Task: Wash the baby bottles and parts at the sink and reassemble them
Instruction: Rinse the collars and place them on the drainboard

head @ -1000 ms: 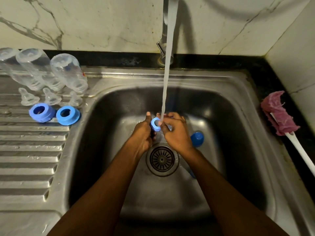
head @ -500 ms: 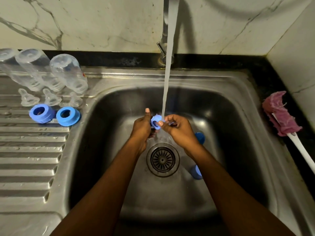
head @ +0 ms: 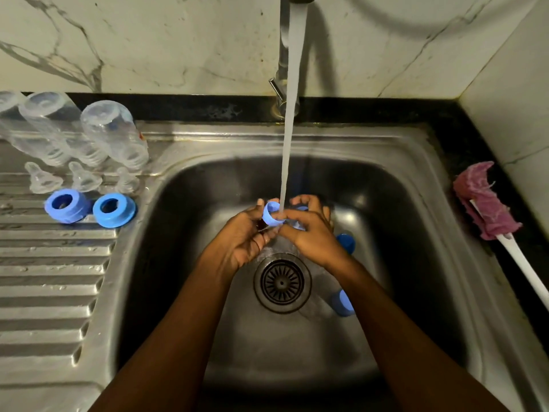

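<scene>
While water (head: 287, 162) runs, our left hand (head: 242, 237) and right hand (head: 313, 236) pinch the blue collar ring (head: 271, 216) under it, above the drain (head: 282, 282), so flow flushes it. Washed bottles (head: 114, 135) sit inverted on the drainboard (head: 44, 263) to drip; two caps (head: 346, 242) wait in the sink (head: 410, 263).
</scene>
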Demonstrator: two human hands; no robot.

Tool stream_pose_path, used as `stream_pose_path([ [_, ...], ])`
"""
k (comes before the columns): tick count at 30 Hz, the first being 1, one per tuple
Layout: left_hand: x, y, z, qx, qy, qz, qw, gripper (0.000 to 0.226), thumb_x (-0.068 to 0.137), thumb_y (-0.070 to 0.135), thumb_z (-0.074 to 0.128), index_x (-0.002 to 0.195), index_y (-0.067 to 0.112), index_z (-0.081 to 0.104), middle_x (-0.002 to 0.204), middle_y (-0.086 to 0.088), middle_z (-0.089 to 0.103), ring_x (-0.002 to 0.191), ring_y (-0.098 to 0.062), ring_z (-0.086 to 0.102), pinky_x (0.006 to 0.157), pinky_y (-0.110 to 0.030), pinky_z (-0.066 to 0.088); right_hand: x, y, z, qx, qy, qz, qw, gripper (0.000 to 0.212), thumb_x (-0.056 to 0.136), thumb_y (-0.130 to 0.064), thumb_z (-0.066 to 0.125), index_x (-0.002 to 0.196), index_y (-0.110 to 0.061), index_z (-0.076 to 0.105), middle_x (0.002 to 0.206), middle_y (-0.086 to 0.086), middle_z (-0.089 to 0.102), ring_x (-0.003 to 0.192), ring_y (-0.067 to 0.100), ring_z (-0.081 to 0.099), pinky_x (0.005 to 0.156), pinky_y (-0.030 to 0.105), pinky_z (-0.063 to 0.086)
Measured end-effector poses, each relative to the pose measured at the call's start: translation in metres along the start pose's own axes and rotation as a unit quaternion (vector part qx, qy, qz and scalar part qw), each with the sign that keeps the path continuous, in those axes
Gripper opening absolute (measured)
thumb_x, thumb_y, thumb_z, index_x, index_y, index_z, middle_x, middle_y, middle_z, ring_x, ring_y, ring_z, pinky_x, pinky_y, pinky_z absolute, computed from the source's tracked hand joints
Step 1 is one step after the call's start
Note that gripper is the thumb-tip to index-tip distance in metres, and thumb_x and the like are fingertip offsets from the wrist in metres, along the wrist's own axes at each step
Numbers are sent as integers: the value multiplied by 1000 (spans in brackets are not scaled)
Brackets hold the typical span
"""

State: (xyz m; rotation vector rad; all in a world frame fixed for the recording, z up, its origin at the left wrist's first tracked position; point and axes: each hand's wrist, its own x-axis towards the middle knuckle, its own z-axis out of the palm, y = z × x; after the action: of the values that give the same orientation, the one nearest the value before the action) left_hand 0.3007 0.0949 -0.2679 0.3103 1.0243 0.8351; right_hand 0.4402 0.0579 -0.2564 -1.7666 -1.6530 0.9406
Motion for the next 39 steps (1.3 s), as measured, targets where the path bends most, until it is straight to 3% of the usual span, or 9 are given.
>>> stream_pose_path([
  [5,-3,-2,2,41,2,-4,999,32,104,26,45,115,3,64,86,-10,74,71,-16,72,60,-24,59,0,-4,-2,-140,20,33,989,21,97,-34,47,102,-38,67,148,-9,26,130,17,23,105,35,18],
  [10,-6,0,5,36,11,4,999,30,105,24,45,99,4,66,85,-11,71,80,-20,68,67,-27,59,-2,-15,-7,22,25,100,994,12,90,-35,60,91,-39,48,115,-12,36,120,17,32,101,33,27],
  [15,-6,-1,8,36,16,8,999,31,105,25,44,97,5,65,92,-13,69,81,-19,67,63,-24,60,-6,-11,2,-139,18,9,990,21,97,-34,48,100,-39,68,146,-11,25,127,16,24,97,30,18],
  [19,-6,2,6,35,20,11,999,32,105,25,43,95,4,65,85,-13,71,67,-17,71,58,-24,59,-8,-15,-6,-76,14,30,997,11,92,-37,58,86,-38,49,115,-13,34,119,17,31,98,31,24],
  [23,-6,-2,8,49,11,11,999,31,105,26,43,99,4,64,74,-8,74,66,-16,72,59,-25,60,-6,-9,-3,-153,30,28,987,17,96,-35,49,99,-39,65,144,-9,28,128,19,26,100,31,18],
  [28,-5,0,6,73,6,12,997,31,105,27,43,100,5,65,87,-12,72,68,-17,72,59,-25,60,-6,-11,-5,-95,42,43,994,19,87,-36,64,94,-36,45,115,-8,38,117,18,34,92,30,26],
  [32,-5,-3,5,72,3,29,997,33,106,26,41,103,3,65,83,-9,73,67,-14,72,59,-22,59,-8,-5,3,-154,29,29,987,17,98,-35,49,100,-43,64,140,-8,31,128,20,27,105,34,18],
  [36,-2,0,4,71,5,60,996,34,106,26,41,97,5,66,84,-7,73,68,-12,72,61,-23,59,-8,-5,8,-61,49,7,997,17,86,-41,66,87,-38,50,109,-11,39,115,18,36,98,33,34],
  [39,0,-5,6,109,39,99,988,29,105,24,46,103,3,66,85,-9,71,69,-16,71,59,-25,59,-1,2,4,-37,46,85,995,6,89,-39,60,89,-33,62,106,-10,39,111,18,36,95,28,23],
])
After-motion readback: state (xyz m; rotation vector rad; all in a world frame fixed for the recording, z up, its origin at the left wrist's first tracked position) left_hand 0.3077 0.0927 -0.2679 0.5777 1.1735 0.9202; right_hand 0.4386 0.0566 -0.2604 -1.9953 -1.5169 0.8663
